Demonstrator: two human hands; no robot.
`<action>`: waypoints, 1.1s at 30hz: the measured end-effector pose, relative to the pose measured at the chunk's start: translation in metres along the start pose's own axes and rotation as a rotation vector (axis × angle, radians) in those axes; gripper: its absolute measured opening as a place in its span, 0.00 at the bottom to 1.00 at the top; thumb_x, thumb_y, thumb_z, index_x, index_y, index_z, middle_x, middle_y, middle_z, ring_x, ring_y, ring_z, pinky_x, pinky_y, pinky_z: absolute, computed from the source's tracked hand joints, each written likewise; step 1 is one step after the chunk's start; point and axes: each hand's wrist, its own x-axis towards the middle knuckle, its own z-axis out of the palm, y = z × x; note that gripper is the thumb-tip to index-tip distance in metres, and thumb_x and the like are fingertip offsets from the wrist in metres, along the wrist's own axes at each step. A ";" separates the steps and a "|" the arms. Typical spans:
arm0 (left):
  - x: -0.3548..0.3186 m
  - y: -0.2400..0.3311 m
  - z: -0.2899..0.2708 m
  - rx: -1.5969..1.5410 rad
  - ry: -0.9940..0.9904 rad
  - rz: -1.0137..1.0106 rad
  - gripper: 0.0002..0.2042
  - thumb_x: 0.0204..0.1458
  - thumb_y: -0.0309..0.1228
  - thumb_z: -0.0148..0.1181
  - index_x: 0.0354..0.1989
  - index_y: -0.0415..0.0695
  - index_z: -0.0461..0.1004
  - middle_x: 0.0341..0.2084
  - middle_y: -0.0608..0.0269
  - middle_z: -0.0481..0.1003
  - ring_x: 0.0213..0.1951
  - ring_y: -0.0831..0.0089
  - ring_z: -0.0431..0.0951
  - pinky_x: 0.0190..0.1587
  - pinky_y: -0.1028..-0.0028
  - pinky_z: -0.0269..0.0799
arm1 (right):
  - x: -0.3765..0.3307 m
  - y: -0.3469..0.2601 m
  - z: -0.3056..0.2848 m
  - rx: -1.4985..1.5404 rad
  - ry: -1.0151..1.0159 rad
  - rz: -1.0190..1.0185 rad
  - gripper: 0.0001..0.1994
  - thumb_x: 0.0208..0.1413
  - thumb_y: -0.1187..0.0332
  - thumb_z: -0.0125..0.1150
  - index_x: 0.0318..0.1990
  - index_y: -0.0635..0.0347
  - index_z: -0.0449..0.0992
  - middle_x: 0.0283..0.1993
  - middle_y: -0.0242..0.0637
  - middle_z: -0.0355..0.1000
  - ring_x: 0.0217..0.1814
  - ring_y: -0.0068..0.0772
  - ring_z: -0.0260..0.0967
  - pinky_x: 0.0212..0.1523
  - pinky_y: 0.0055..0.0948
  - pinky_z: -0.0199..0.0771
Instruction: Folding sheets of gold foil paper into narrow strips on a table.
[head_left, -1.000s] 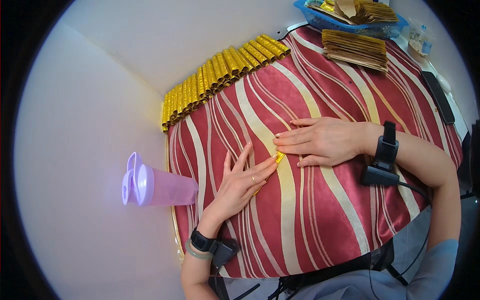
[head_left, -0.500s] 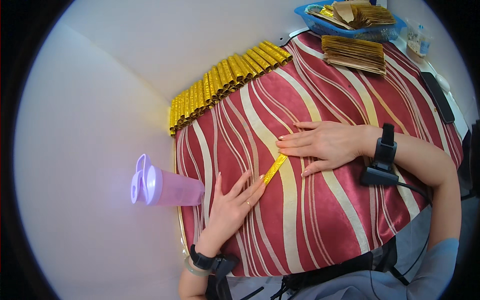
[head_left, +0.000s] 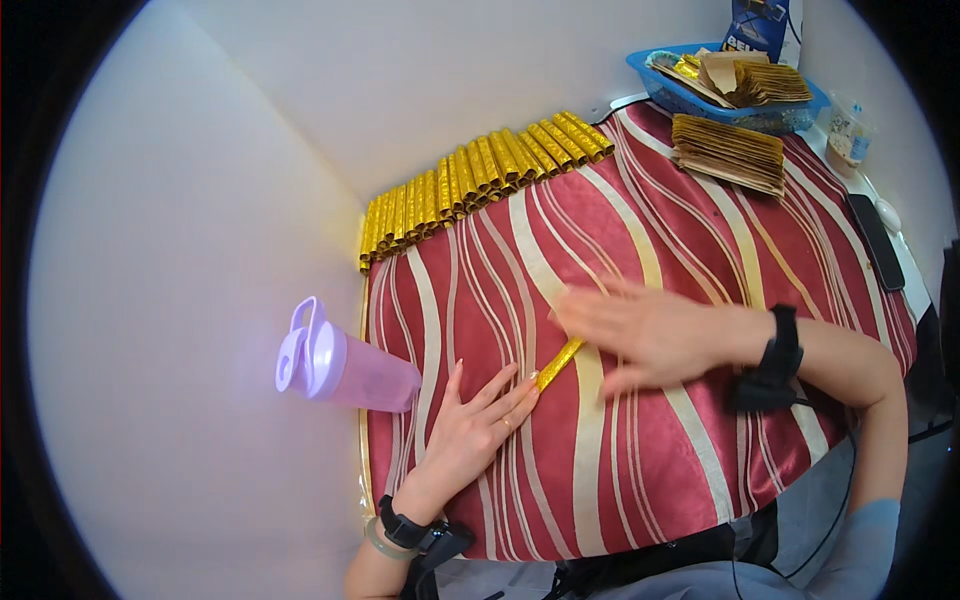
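A narrow gold paper tube [head_left: 559,367] lies slanted on the red striped cloth, between my two hands. My left hand [head_left: 474,432] rests flat with its fingers spread, and its fingertips touch the tube's near end. My right hand [head_left: 645,335] is smeared by motion. Its fingers are stretched out over the tube's far end, which they partly hide; whether they press on it I cannot tell. Similar gold tubes [head_left: 485,170] are stacked in a long row along the wall at the far edge.
A purple bottle [head_left: 370,375] lies or leans at the left edge. Far right are a stack of brown-and-gold paper [head_left: 728,155], a blue basket [head_left: 690,103] of paper pieces, a clear plastic cup [head_left: 848,138] and a black phone [head_left: 875,243]. Striped cloth [head_left: 690,440] covers the table.
The whole view has shifted a little, so the table sits lower in it. My right hand was sharp and is now blurred by movement. My left hand stays at the tube's near end.
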 end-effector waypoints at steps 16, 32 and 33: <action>-0.008 -0.013 0.016 -0.348 0.021 -0.060 0.31 0.39 0.10 0.51 0.55 0.49 0.73 0.58 0.63 0.70 0.63 0.59 0.65 0.65 0.53 0.57 | -0.017 0.017 0.000 0.019 -0.042 -0.054 0.44 0.57 0.37 0.47 0.66 0.71 0.54 0.70 0.54 0.51 0.74 0.45 0.46 0.73 0.41 0.42; 0.067 0.008 0.004 -0.354 0.139 -0.266 0.09 0.47 0.32 0.65 0.34 0.43 0.74 0.32 0.62 0.74 0.30 0.64 0.74 0.32 0.68 0.72 | -0.018 0.021 0.007 0.083 0.124 0.055 0.27 0.62 0.49 0.50 0.63 0.55 0.65 0.69 0.45 0.56 0.72 0.42 0.51 0.72 0.48 0.42; 0.069 0.007 0.007 -0.429 0.135 -0.290 0.08 0.50 0.30 0.64 0.34 0.41 0.74 0.27 0.62 0.74 0.24 0.71 0.74 0.28 0.73 0.70 | -0.017 0.019 0.008 0.050 0.259 0.048 0.22 0.61 0.58 0.54 0.60 0.58 0.68 0.66 0.45 0.60 0.65 0.41 0.60 0.65 0.43 0.56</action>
